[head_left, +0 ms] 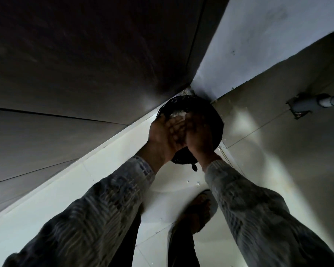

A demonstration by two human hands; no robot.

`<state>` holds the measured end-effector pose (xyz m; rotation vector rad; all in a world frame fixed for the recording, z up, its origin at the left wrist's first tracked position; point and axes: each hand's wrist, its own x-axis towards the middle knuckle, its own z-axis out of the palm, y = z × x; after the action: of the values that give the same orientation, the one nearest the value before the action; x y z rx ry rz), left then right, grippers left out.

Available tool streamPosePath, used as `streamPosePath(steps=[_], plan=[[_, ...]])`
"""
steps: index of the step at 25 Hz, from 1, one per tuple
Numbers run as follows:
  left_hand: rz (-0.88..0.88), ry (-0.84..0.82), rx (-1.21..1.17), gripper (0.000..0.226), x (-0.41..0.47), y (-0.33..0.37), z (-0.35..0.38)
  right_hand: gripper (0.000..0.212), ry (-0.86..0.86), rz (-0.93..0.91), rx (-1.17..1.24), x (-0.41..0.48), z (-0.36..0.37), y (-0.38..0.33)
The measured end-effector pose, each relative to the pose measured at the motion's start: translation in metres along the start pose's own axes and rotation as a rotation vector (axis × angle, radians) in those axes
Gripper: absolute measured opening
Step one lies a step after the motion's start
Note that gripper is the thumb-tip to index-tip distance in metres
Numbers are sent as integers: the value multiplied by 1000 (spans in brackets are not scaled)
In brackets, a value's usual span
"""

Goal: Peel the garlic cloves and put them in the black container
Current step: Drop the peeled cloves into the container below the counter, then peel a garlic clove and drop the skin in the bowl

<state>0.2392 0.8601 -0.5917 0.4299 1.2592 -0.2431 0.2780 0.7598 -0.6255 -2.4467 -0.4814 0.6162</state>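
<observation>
A round black bin lined with a black bag (215, 116) stands on the floor in the corner, seen from straight above. Both hands hover over its mouth, pressed side by side. My left hand (166, 135) lies palm up with fingers fairly straight. My right hand (199, 132) rests against the left fingers, its back toward me. Pale white scraps (178, 115), probably garlic skins, show at the fingertips over the bin; blur hides whether they lie on the fingers or inside the bin. No whole clove is visible.
A dark panelled surface (85, 64) fills the left and a white wall (258, 45) the upper right. A grey pipe (316, 102) enters the floor at right. My sandalled foot (200, 211) stands on pale tiles (85, 189) below the bin, with small white flecks (193, 182) nearby.
</observation>
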Motion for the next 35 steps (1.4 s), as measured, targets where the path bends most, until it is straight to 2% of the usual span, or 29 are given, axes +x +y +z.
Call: streamPosePath(steps=[1, 2, 3, 4, 5, 6, 7, 9, 11, 15, 19, 22, 27, 30, 35], plan=[[34, -22, -34, 54, 1, -11, 0, 50, 60, -116, 19, -4, -6, -9], [85, 106, 18, 48, -6, -15, 2, 53, 26, -315, -12, -9, -8, -10], [156, 175, 80, 39, -4, -18, -1, 54, -76, -488, -81, -11, -7, -4], [177, 129, 171, 29, -16, -16, 2, 54, -186, -534, -173, -9, -6, 9], [141, -6, 257, 21, -13, -13, 0, 53, -242, -415, -223, -3, -11, 17], [110, -159, 177, 21, -22, -4, -4, 52, -224, -266, -248, 5, -12, 27], [145, -178, 156, 24, -22, 4, -13, 52, -182, -171, -204, 10, -17, 29], [248, -73, 205, 30, -25, 14, -19, 56, -126, -154, -117, 10, -32, 23], [361, 29, 402, 35, -40, 16, -17, 63, -155, -151, -38, -3, -51, 4], [544, 33, 630, 42, -88, 20, -7, 78, -206, -81, 63, -39, -87, -34], [752, 53, 966, 55, -152, 24, -3, 84, -142, -83, 86, -84, -144, -72], [854, 73, 1116, 62, -202, 33, -2, 91, -109, -114, 121, -127, -201, -109], [840, -46, 1214, 70, -337, 43, 21, 96, 9, -60, 110, -217, -317, -182], [923, -145, 1341, 70, -427, 54, 41, 101, 60, -27, 101, -268, -369, -215], [1049, -412, 1487, 73, -562, 52, 84, 100, 302, 73, 108, -373, -444, -270]])
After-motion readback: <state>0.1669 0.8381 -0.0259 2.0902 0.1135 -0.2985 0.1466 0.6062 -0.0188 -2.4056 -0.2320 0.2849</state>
